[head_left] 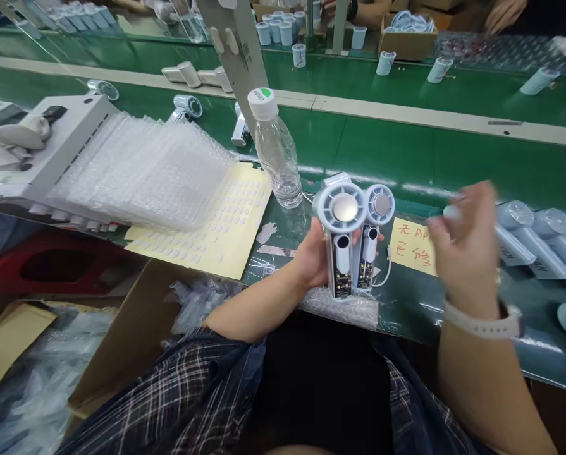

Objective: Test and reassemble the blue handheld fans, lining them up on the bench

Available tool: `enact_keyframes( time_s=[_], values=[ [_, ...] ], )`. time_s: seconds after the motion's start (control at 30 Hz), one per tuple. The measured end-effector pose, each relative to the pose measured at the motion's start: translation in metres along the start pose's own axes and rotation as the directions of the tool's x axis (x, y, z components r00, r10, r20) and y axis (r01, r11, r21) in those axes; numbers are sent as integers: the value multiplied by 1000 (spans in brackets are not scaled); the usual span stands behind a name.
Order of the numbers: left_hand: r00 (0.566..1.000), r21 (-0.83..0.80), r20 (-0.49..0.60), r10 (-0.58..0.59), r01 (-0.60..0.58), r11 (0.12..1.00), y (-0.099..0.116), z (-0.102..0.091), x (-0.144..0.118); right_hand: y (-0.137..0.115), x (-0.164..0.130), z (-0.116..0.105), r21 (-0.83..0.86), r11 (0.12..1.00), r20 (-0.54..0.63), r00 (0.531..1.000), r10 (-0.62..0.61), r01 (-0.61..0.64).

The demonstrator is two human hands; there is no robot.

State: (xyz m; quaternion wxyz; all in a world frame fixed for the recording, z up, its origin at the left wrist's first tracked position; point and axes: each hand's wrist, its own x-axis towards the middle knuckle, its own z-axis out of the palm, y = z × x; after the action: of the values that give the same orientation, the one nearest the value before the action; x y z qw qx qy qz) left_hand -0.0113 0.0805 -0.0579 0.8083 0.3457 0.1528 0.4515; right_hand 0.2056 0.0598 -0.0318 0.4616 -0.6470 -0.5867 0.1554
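My left hand (312,256) is closed around a light blue handheld fan (342,262), held upright with its open handle showing a circuit board. Beside it stands a second handheld fan (369,256), its handle also open; fingertips show behind it, so the same hand seems to grip both. Part of another silvery piece (336,180) shows behind the fan heads. My right hand (467,243), wearing a white wristband, is raised over the bench to the right. Motion smears its fingers, and a pale blue spot shows near them. A yellow note (413,245) with red handwriting lies between the hands.
A water bottle (277,155) stands behind the fans. Bubble-wrap bags (154,167) and a yellow sticker sheet (230,237) lie left. Several fans (548,243) line the right. Beyond runs a green conveyor (406,139); a co-worker's hand (505,14) is at the far side.
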Motion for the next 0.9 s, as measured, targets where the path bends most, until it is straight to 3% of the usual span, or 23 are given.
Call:
enact_keyframes(
  time_s=[0.03,0.07,0.13,0.2,0.27,0.4,0.5,0.57,0.67,0.73,0.77,0.83,0.87,0.9],
  values=[
    [1000,52,19,11,-12,999,1,-2,-3,-2,-12,9,169,985,182,983,12,-43],
    [999,120,48,3,-9,993,2,-4,-5,-4,-24,16,334,933,358,934,3,-131],
    [990,280,125,-61,24,960,2,-10,-10,-6,-45,22,520,792,550,835,-24,-320],
    [980,391,162,-120,48,919,1,-13,-13,-6,-56,18,566,710,573,819,26,-419],
    [982,402,150,-115,46,914,-2,-12,-13,-5,-58,9,575,673,560,824,91,-465],
    [989,317,115,-89,48,947,1,-7,-12,-3,-55,-3,565,645,543,820,178,-514],
    [989,473,100,-110,50,880,19,-16,-18,2,-58,-7,512,645,552,793,259,-567],
    [991,693,58,-120,46,719,34,-29,-27,6,-60,-10,488,644,547,781,302,-590],
    [988,949,-117,-104,142,280,46,-49,-46,10,-60,-10,511,627,502,796,337,-588],
    [972,976,-215,90,218,-18,49,-60,-58,6,-59,-5,548,595,481,804,350,-588],
    [945,959,-207,255,248,-139,51,-66,-64,2,-58,-1,565,578,481,804,350,-589],
    [808,894,-94,581,326,-309,61,-77,-75,-8,-58,6,587,553,494,803,334,-591],
    [736,858,-38,676,371,-356,68,-84,-79,-13,-59,10,591,548,502,801,326,-592],
    [703,824,-21,711,414,-386,76,-92,-83,-18,-60,13,592,545,509,800,318,-594]
  ],
)
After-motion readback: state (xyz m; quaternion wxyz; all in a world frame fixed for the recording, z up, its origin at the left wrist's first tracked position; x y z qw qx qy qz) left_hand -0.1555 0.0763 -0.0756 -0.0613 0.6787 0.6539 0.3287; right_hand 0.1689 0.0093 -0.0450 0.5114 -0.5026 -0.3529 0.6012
